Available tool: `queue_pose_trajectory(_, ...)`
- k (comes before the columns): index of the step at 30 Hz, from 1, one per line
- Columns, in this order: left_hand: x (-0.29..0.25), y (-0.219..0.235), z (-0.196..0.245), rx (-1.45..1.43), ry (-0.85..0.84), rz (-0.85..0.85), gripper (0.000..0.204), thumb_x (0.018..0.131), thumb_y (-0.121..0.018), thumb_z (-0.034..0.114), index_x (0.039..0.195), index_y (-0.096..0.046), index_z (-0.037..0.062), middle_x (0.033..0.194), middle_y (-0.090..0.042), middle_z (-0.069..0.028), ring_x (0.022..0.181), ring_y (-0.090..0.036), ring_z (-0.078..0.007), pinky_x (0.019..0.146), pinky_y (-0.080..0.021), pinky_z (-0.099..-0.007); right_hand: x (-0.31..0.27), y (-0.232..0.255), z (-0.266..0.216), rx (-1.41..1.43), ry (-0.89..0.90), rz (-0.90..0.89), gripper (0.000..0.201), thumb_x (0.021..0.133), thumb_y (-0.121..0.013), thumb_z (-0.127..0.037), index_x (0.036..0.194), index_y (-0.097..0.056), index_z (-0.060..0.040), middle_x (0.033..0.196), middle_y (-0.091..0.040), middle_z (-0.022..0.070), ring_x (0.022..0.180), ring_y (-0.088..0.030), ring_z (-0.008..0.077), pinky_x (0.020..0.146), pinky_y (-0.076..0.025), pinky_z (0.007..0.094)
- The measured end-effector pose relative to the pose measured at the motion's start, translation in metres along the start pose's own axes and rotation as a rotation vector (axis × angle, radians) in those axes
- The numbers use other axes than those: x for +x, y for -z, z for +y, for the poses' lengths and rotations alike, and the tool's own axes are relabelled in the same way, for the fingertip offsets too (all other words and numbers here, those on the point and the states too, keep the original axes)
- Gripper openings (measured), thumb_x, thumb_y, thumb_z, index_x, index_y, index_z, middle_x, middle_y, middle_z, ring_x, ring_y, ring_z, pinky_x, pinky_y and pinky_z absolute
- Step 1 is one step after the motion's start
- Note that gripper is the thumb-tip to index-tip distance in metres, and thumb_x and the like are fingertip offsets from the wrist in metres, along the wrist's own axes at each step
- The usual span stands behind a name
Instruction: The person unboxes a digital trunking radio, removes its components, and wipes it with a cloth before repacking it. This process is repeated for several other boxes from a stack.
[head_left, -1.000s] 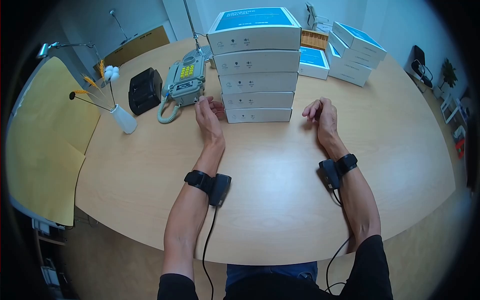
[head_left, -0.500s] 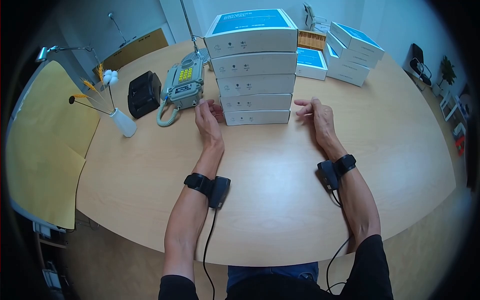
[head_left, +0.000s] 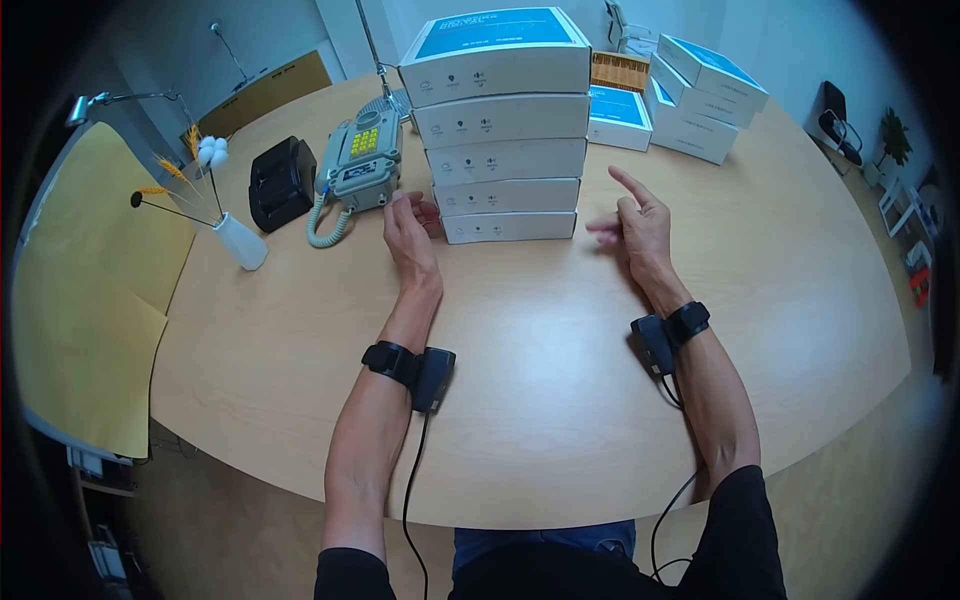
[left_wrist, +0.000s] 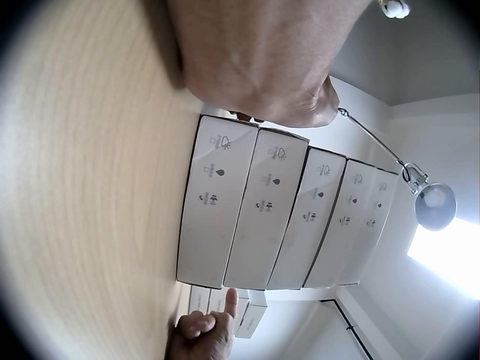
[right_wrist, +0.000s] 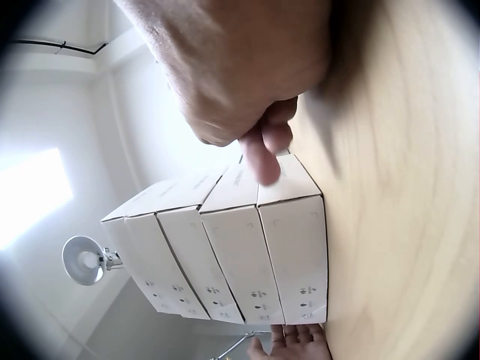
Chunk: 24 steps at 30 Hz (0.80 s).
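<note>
A tall stack of white boxes [head_left: 505, 160] with blue tops stands on the table, its layers slightly out of line. My left hand [head_left: 411, 240] rests on the table at the stack's lower left, fingers loosely bent close to the bottom boxes. To the right of the stack, apart from it, is my right hand [head_left: 643, 232]. Its index finger [head_left: 628, 184] stretches forward, while lower fingers, blurred, point toward the stack. Nothing is held in either hand. In the right wrist view, the left hand [right_wrist: 298, 343] shows beyond the stack's bottom.
A grey-green telephone [head_left: 362, 160] with yellow keys and a coiled cord stands left of the stack. Beside it are a black holder [head_left: 282, 183] and a white vase [head_left: 240, 242] with dried stems. More boxes [head_left: 700, 100] and a brown slatted object [head_left: 620, 71] are at the back right.
My right hand has unfolded: its index finger now reaches forward, and its other fingers are moving. The left hand and the stack keep their places; the head view has shifted slightly.
</note>
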<state>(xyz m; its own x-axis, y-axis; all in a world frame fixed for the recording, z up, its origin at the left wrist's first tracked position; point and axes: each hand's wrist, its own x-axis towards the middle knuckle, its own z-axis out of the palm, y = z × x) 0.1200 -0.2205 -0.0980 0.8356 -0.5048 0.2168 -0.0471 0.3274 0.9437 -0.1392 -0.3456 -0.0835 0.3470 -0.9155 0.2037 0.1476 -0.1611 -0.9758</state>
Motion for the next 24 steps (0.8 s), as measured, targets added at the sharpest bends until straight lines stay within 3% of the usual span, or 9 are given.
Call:
queue_pose_trajectory(1,-0.0011,0.0003,0.0007,0.002,0.003,-0.004,0.051,0.107,-0.041,0.048,0.113,-0.06,0.0009,0.089,-0.063,-0.0062,0.083,-0.061,-0.0173,0.075,-0.05,-0.0314,-0.0016,-0.0019,-0.0014,0.1,-0.04,0.024,0.05,0.099,-0.041,-0.003,0.149,-0.049,0.0,0.074,-0.073,0.0121,0.054,-0.065,0.0108,0.05,-0.052,0.0217)
queue_pose_trajectory(2,-0.002,0.0003,0.0016,0.003,0.005,-0.008,0.051,0.107,-0.041,0.048,0.113,-0.06,0.0009,0.089,-0.063,-0.0063,0.083,-0.061,-0.0174,0.075,-0.05,-0.0315,-0.002,-0.0012,-0.0009,0.099,-0.045,0.024,0.05,0.099,-0.041,-0.003,0.149,-0.049,0.0,0.074,-0.073,0.0121,0.054,-0.065,0.0108,0.05,-0.052,0.0217)
queue_pose_trajectory(4,-0.0003,0.0001,-0.0003,-0.007,0.006,-0.008,0.051,0.108,-0.041,0.047,0.113,-0.06,0.0003,0.089,-0.063,-0.0066,0.083,-0.061,-0.0167,0.075,-0.05,-0.0313,-0.0003,0.0001,-0.0004,0.092,-0.047,0.026,0.051,0.1,-0.041,-0.004,0.151,-0.046,-0.0013,0.089,-0.075,0.0266,0.062,-0.072,0.0159,0.056,-0.058,0.0236)
queue_pose_trajectory(8,-0.0016,0.0003,0.0018,0.004,0.005,-0.01,0.051,0.109,-0.04,0.046,0.112,-0.06,-0.0008,0.089,-0.063,-0.007,0.082,-0.061,-0.0159,0.075,-0.05,-0.031,0.002,-0.0007,0.0033,0.167,-0.031,0.068,0.05,0.103,-0.042,-0.008,0.152,-0.046,-0.0034,0.078,-0.075,0.0164,0.056,-0.066,0.0115,0.051,-0.054,0.0217)
queue_pose_trajectory(10,-0.0012,0.0003,0.0005,0.003,0.003,-0.008,0.05,0.108,-0.041,0.046,0.112,-0.06,-0.0001,0.088,-0.063,-0.0065,0.082,-0.061,-0.0162,0.074,-0.05,-0.0306,0.0024,0.0044,0.0029,0.075,0.002,0.027,0.05,0.103,-0.045,-0.008,0.152,-0.047,-0.0047,0.067,-0.068,0.0061,0.049,-0.059,0.0082,0.044,-0.047,0.0212)
queue_pose_trajectory(13,-0.0003,0.0001,0.0,-0.002,0.008,-0.009,0.048,0.107,-0.042,0.045,0.112,-0.061,0.0005,0.088,-0.062,-0.0057,0.082,-0.061,-0.016,0.073,-0.051,-0.0301,-0.0025,-0.0018,-0.0048,-0.071,-0.002,0.07,0.052,0.1,-0.051,-0.007,0.152,-0.048,-0.0055,0.059,-0.059,-0.0011,0.043,-0.051,0.0069,0.04,-0.042,0.022)
queue_pose_trajectory(17,0.0006,-0.0006,-0.0011,0.003,0.009,-0.01,0.05,0.109,-0.041,0.044,0.112,-0.06,-0.0018,0.088,-0.062,-0.0076,0.08,-0.06,-0.0169,0.073,-0.05,-0.0303,-0.0029,-0.0015,-0.0031,-0.073,-0.013,0.053,0.052,0.097,-0.053,-0.004,0.15,-0.051,-0.0054,0.058,-0.06,-0.0014,0.043,-0.055,0.008,0.039,-0.044,0.023)
queue_pose_trajectory(22,-0.0003,-0.0013,0.0013,-0.001,0.033,0.001,0.046,0.108,-0.043,0.042,0.111,-0.061,-0.0001,0.089,-0.061,-0.0053,0.081,-0.06,-0.0153,0.073,-0.052,-0.0301,-0.0009,-0.0027,-0.0014,0.053,-0.079,-0.003,0.053,0.097,-0.046,-0.003,0.149,-0.049,-0.0033,0.074,-0.074,0.0145,0.059,-0.072,0.016,0.05,-0.055,0.023)
queue_pose_trajectory(24,0.0008,-0.0009,-0.0008,-0.003,0.027,-0.007,0.045,0.108,-0.043,0.041,0.111,-0.061,0.0001,0.089,-0.062,-0.0056,0.081,-0.061,-0.0155,0.072,-0.052,-0.0301,-0.0012,-0.0029,-0.0019,0.052,-0.077,0.002,0.053,0.097,-0.045,-0.003,0.15,-0.049,-0.0026,0.077,-0.075,0.0177,0.062,-0.073,0.0173,0.052,-0.056,0.023)
